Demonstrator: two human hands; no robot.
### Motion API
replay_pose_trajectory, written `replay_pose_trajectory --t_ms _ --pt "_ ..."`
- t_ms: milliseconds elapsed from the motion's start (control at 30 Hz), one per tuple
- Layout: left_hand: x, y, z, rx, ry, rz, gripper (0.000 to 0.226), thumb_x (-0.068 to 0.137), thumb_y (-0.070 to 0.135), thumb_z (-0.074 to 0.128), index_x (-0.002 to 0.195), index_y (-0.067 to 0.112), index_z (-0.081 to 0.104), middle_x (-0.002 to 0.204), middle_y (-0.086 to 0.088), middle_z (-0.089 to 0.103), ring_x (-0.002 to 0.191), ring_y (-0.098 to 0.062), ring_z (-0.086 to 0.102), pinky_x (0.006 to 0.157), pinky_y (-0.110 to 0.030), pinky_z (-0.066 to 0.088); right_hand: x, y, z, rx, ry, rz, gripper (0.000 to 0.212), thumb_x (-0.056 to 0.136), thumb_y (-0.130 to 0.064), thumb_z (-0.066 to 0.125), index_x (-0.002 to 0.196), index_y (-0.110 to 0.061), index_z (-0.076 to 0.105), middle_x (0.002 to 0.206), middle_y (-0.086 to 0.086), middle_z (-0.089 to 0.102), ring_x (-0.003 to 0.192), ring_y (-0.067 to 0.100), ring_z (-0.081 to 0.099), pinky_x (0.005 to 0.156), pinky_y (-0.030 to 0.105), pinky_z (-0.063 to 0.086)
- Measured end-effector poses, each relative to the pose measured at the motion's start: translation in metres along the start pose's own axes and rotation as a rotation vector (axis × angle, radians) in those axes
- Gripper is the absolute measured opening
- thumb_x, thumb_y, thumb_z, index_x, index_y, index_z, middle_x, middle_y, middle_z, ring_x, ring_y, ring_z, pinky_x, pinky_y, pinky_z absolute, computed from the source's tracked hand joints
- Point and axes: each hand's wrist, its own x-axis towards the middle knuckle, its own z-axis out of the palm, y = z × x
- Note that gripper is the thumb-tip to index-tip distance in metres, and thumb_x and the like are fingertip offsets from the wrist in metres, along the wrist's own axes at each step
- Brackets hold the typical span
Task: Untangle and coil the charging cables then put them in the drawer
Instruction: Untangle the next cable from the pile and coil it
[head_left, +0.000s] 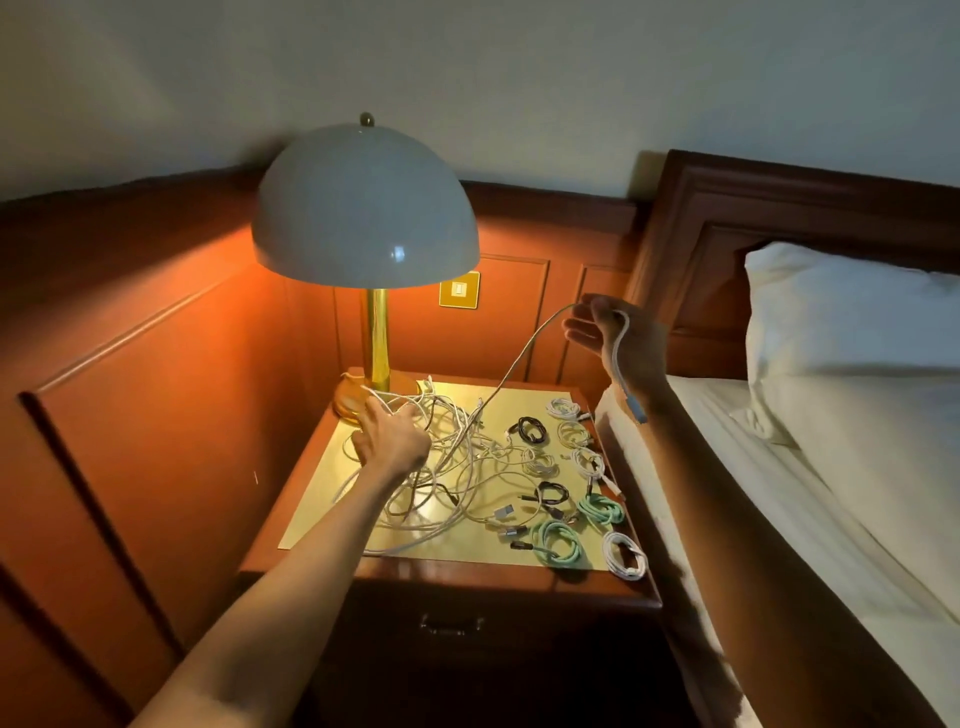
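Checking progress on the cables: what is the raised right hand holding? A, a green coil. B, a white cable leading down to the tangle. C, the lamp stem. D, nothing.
B: the right hand grips a white cable that slopes down into the tangle on the nightstand.

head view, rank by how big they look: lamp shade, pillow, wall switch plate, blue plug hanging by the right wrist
1. lamp shade and pillow: alike; pillow is cropped
2. wall switch plate
3. blue plug on the white cable
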Motion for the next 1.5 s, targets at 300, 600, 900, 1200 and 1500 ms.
replay_pose_trajectory --t_ms 300,600,900,1200,1500 --pt "-0.027 0.036 -0.011 -0.103 -0.334 0.451 0.041 0.100 0.043 0.052 0.137 0.028 0.051 0.138 -0.011 0.057 0.111 -0.022 0.061 0.093 -0.037 0.053 -0.018 -0.003 0.017 0.166 -0.028 0.066 0.027 0.103 -0.012 0.051 0.123 0.003 0.061 0.107 0.013 0.073 0.099 0.028 0.073 0.081 0.033 0.059" --pt "0.004 0.043 -0.053 -0.461 0.220 0.658 0.023 0.102 0.019 0.054 0.101 0.006 0.074 0.098 -0.007 0.075 0.072 -0.003 0.063 0.060 -0.011 0.048 -0.040 0.008 0.022 -0.208 -0.144 0.160 0.019 0.104 -0.011 0.049 0.118 -0.007 0.061 0.100 0.015 0.073 0.061 0.025 0.068 0.053 0.031 0.054" --pt "0.004 0.069 -0.088 -0.387 0.226 0.780 0.027 0.097 0.042 0.058 0.103 0.025 0.078 0.089 0.004 0.070 0.079 -0.013 0.061 0.068 -0.026 0.043 -0.065 0.040 0.097 0.089 -0.353 0.316 0.032 0.106 -0.008 0.044 0.136 -0.017 0.040 0.119 0.011 0.064 0.072 0.033 0.072 0.066 0.039 0.062" --pt "-0.012 0.012 -0.031 -0.379 0.109 0.604 0.068 0.087 0.054 0.066 0.146 0.028 0.044 0.131 -0.009 0.043 0.112 -0.020 0.050 0.093 -0.033 0.047 -0.040 0.024 0.099 0.068 -0.160 0.301 0.023 0.101 0.006 0.039 0.102 0.000 0.062 0.103 0.026 0.069 0.085 0.031 0.072 0.079 0.038 0.062" --pt "-0.002 -0.026 -0.009 0.068 -0.016 0.417 0.029 0.097 0.045 0.056 0.125 0.040 0.054 0.132 0.000 0.048 0.123 -0.021 0.047 0.098 -0.044 0.039 -0.024 -0.018 0.076 0.305 -0.048 0.191 0.023 0.097 0.008 0.042 0.085 0.000 0.060 0.085 0.015 0.069 0.080 0.028 0.070 0.079 0.039 0.061"
